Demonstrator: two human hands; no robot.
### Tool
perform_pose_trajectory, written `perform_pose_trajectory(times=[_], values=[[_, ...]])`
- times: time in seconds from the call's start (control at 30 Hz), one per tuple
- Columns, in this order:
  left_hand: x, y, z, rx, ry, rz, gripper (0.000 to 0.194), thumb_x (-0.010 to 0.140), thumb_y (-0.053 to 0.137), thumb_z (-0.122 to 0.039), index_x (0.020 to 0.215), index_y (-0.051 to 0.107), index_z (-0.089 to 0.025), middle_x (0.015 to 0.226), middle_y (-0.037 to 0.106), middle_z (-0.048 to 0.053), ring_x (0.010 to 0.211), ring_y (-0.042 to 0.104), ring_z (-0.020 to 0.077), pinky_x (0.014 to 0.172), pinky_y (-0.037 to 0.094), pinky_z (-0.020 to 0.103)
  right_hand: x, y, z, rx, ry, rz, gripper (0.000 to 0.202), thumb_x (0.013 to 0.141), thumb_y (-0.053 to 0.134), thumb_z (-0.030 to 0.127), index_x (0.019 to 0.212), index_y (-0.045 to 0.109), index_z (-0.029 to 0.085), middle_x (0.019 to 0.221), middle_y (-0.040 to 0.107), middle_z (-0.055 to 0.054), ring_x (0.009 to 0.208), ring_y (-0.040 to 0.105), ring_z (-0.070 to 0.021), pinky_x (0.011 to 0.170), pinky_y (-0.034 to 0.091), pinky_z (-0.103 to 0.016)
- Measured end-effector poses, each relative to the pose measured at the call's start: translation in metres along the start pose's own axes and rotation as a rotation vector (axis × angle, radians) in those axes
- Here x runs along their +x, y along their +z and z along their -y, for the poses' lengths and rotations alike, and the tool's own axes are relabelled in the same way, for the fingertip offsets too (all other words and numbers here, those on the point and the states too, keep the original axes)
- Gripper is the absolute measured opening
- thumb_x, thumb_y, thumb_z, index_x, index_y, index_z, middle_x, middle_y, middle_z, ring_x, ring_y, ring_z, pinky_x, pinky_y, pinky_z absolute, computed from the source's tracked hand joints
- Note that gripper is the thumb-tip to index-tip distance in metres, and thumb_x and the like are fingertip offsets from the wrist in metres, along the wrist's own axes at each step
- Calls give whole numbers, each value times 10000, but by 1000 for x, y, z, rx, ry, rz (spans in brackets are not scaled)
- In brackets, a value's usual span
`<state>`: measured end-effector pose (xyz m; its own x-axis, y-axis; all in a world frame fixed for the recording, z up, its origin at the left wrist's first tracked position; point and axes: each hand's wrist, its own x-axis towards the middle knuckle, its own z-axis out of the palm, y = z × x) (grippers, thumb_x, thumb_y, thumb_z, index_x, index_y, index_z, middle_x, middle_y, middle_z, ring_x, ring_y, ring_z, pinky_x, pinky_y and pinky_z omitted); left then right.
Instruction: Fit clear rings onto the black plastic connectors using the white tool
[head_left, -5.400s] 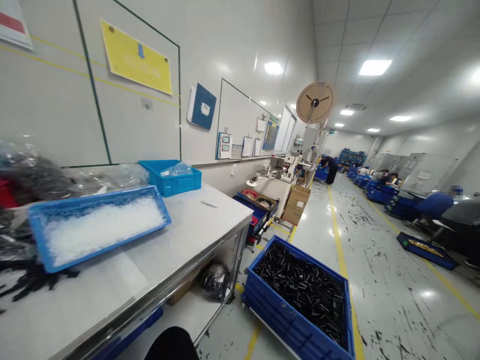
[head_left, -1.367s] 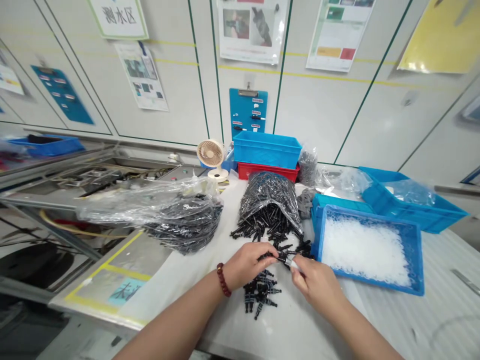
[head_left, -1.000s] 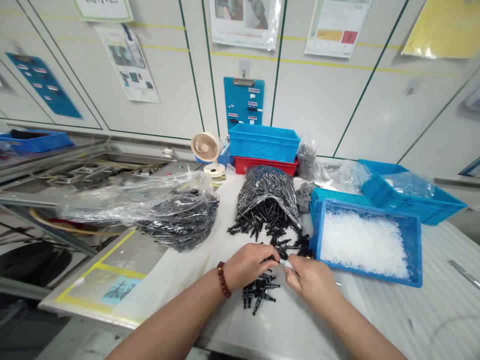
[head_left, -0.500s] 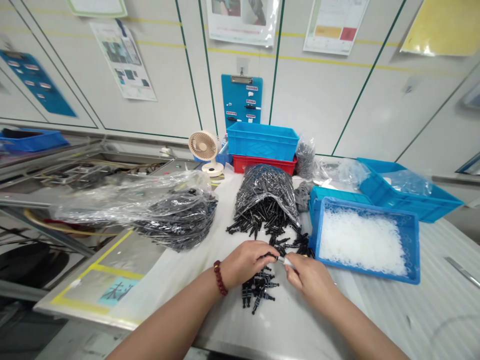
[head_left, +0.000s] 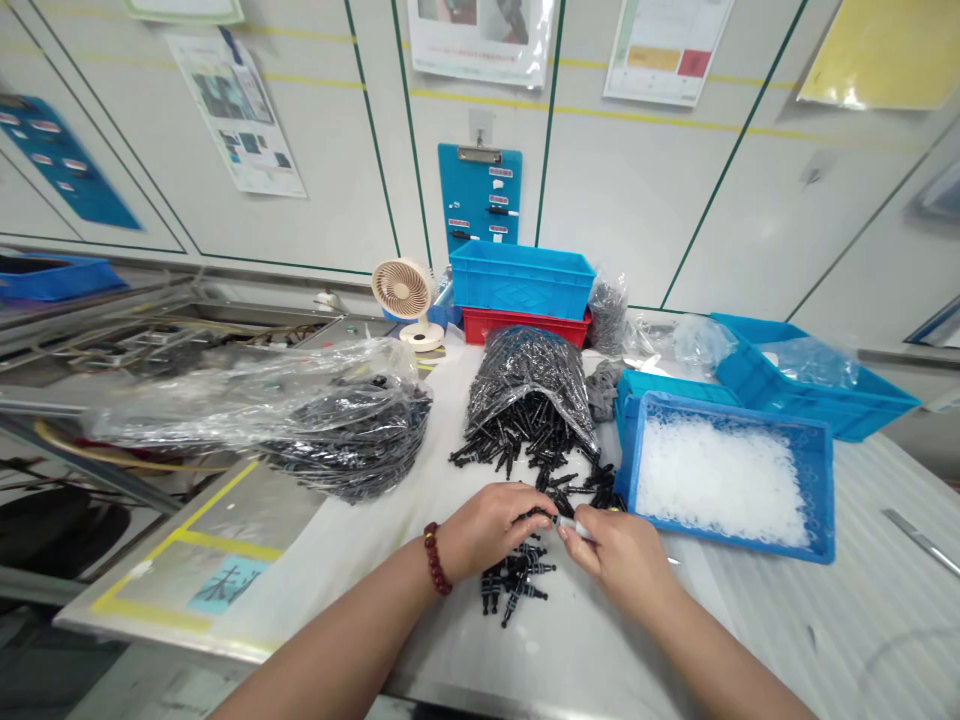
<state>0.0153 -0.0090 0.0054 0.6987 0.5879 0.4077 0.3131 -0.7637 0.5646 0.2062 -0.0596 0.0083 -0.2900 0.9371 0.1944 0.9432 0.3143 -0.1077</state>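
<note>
My left hand [head_left: 501, 522] is closed on a slim black plastic part [head_left: 541, 514]. Its right end meets a whitish-grey tapered tool [head_left: 574, 527], which my right hand [head_left: 626, 555] grips. A thin metal tip [head_left: 673, 561] shows just past the right hand. Below the hands lies a small pile of black parts with light rings [head_left: 516, 582]. Behind them, loose black parts spill from an open clear bag [head_left: 532, 360]. To the right, a blue bin [head_left: 823, 500] holds many small white translucent rings [head_left: 720, 480].
A second clear bag of black parts [head_left: 360, 440] lies left. At the back stand a small fan [head_left: 403, 290], a blue crate [head_left: 521, 280] on a red one [head_left: 517, 328], and more blue bins [head_left: 855, 405]. A metal ruler-like strip [head_left: 922, 540] lies far right.
The tool in my right hand now shows more of its length, and the metal tip beside that hand is plainer. The hands stay together; the view has shifted slightly.
</note>
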Motion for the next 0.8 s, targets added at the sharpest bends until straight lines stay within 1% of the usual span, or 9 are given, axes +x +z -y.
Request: perform_pose_trajectory(times=[0.13,0.27,0.37,0.5,0.6,0.63,0.7,0.73,0.8], values=[[0,1,-1,-2,-1,-8,210,890,455,-258,941,634,-161,860,680,60,790,622,146,768,480,229,-1,1,1,-34,46,-18,368,856,395,438,610,530,200,502,576,-9,481,529,-132,473,139,-261],[0,3,2,-19,1,-4,204,883,465,-260,950,638,-173,866,682,57,798,621,148,779,476,238,-1,1,2,-54,87,-38,335,835,420,411,592,519,203,503,580,-12,484,535,-133,469,144,-261],[0,-5,6,-62,-63,-35,192,864,492,-255,944,647,-174,878,681,57,806,620,151,774,472,237,-2,0,1,-47,112,-50,308,834,420,388,605,520,208,514,588,-4,481,531,-128,462,167,-247],[2,-28,10,-120,-266,-190,202,828,514,-227,985,632,-176,950,660,46,861,599,159,791,453,246,-3,-2,-4,3,99,-101,336,854,376,410,612,503,214,484,567,5,454,521,-134,443,198,-231],[3,-39,15,-79,-492,-302,148,773,564,-223,901,604,-159,812,635,8,731,572,142,673,449,225,-3,-2,-6,57,86,-150,372,867,336,449,626,500,219,457,544,7,427,511,-141,428,215,-226],[2,-40,18,-16,-556,-326,118,755,589,-240,835,591,-155,741,612,-7,684,553,137,637,438,218,-3,-3,-7,73,84,-162,381,869,323,462,633,500,222,457,543,7,425,510,-143,425,221,-225],[1,-39,24,177,-644,-345,159,748,610,-304,724,560,-156,668,574,-12,653,528,141,620,419,224,-3,-4,-6,95,80,-178,392,872,306,476,638,497,226,464,548,7,425,511,-147,422,232,-223],[-1,-38,28,283,-674,-340,196,766,595,-341,707,555,-158,682,577,2,667,531,151,634,415,234,-3,-4,-6,99,79,-183,396,873,301,478,637,496,227,469,552,6,427,514,-149,423,237,-223],[-4,-36,34,447,-735,-280,222,811,541,-375,756,574,-163,770,604,43,721,555,176,674,415,258,-3,-4,-6,104,73,-183,401,875,295,479,638,501,229,466,552,5,428,518,-151,421,241,-223]])
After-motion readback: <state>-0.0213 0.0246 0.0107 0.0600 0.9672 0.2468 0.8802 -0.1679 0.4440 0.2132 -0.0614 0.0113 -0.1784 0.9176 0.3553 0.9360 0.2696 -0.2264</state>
